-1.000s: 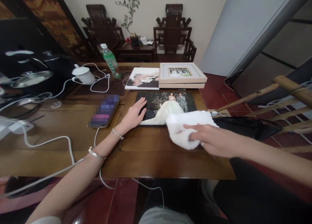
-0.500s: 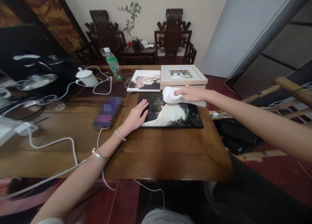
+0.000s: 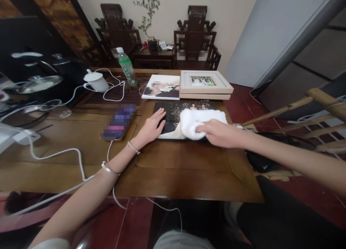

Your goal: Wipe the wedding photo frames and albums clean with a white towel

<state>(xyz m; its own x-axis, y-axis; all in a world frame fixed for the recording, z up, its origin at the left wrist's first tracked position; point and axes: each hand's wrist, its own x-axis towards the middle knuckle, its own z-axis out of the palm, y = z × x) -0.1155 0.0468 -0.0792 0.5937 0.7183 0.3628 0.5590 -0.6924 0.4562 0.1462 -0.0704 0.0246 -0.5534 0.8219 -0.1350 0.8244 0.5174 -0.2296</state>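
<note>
A dark photo panel (image 3: 170,113), printed with a long white dress, lies flat on the wooden table (image 3: 183,169). My left hand (image 3: 152,126) rests on its left edge with the fingers stretched out. In my right hand (image 3: 220,132) is a folded white cloth (image 3: 201,119), gripped at its near side. The cloth lies over the panel's right half and hides much of the dress and the near right corner. Behind the panel are a white-edged photo print (image 3: 162,86) and a stack of light wooden picture frames (image 3: 207,83).
A phone (image 3: 119,122) on a white cable lies left of my left hand. Farther back stand a green-labelled bottle (image 3: 127,68) and a white lidded cup (image 3: 96,81). White cables run across the table's left side. A wooden chair (image 3: 321,112) stands at the right.
My right hand has drawn the white cloth from the panel's far edge toward me, over the dress. Two small printed figures now show at the panel's far side. My left hand stays in place.
</note>
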